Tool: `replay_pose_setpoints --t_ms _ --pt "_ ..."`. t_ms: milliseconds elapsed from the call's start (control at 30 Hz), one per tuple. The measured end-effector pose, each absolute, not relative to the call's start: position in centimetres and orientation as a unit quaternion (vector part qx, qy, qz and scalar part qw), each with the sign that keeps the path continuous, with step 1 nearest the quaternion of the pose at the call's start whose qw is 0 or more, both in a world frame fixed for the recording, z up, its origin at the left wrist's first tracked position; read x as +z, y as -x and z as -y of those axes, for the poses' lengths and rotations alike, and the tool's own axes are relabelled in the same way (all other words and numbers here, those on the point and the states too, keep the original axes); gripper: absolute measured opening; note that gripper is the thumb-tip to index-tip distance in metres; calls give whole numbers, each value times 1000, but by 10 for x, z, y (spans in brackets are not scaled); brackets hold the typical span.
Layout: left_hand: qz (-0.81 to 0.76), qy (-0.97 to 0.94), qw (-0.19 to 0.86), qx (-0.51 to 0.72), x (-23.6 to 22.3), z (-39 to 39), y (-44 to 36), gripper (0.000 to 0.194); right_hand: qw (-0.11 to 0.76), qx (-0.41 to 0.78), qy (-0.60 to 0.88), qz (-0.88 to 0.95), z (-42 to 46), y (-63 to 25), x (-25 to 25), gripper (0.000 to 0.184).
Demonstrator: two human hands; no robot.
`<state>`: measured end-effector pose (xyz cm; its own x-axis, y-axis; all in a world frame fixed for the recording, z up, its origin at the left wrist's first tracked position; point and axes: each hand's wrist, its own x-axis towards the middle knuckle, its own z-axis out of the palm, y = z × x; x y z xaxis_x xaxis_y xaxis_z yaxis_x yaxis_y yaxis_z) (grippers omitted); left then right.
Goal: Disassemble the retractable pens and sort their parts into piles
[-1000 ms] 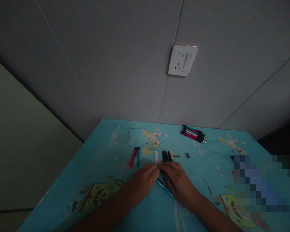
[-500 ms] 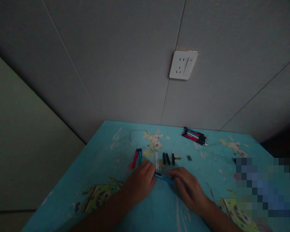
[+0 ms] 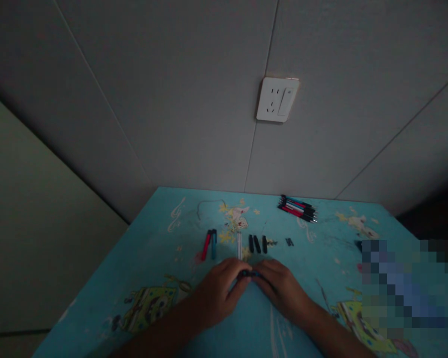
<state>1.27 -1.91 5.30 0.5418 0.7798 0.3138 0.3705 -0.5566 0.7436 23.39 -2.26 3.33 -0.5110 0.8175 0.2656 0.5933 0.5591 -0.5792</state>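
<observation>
The left hand [image 3: 224,291] and the right hand [image 3: 281,288] meet low over the tabletop [image 3: 194,219], their fingertips close together and both pinched on a small dark-and-blue pen part [image 3: 248,273]. The left fingers close around its dark end, and the right fingers cover most of its blue end. Just beyond the hands, loose pieces lie directly on the light-blue, cartoon-printed surface, set out roughly side by side. Farthest left are a red pen barrel [image 3: 206,245] and a blue pen barrel [image 3: 214,244], each dark at the top, near each other and pointing away from the person; whether anything sits inside either barrel cannot be told. To their right, slim pale rods [image 3: 239,245] lie close together, their near ends close to the left hand. Next come three short black tubes [image 3: 257,244], the left two nearer each other and the third slightly apart; their insides cannot be made out. Farther right is a little cluster of tiny black pieces [image 3: 289,242]. Toward the back edge, a bundle of pens [image 3: 297,208] in black, red, blue and white lies slanted, the pens side by side. A white wall socket [image 3: 277,99] is mounted above, and a pixelated patch [image 3: 406,288] hides the right part of the tabletop.
</observation>
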Motion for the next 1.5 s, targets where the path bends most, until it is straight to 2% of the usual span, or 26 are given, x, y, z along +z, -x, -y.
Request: replay_pose_setpoints --t_ms 200,400,533,667,833,1000,1233,1400,1500 --pt "-341 -785 326 402 58 16 -13 16 266 196 398 856 22 -231 32 20" --pt "-466 -661 369 458 58 6 0 20 277 219 410 841 21 -235 33 20" --pt "-474 -697 256 473 48 -6 12 22 306 239 416 822 22 -238 31 22" --pt "-524 -721 179 417 37 -22 18 38 310 247 444 804 23 -239 27 25" --pt "-527 -788 76 310 32 -34 19 27 308 252 446 802 24 -240 24 16" --pt "-523 -820 10 233 34 -44 14 26 297 256 421 818 24 -238 31 14" --pt "-512 -833 -12 211 44 -37 16 21 317 279 424 801 23 -239 34 25" --pt "-458 -866 34 198 44 -23 23 38 334 273 460 776 18 -244 41 20" --pt "-452 -870 47 189 39 -23 24 39 353 240 463 777 0 -241 58 19"
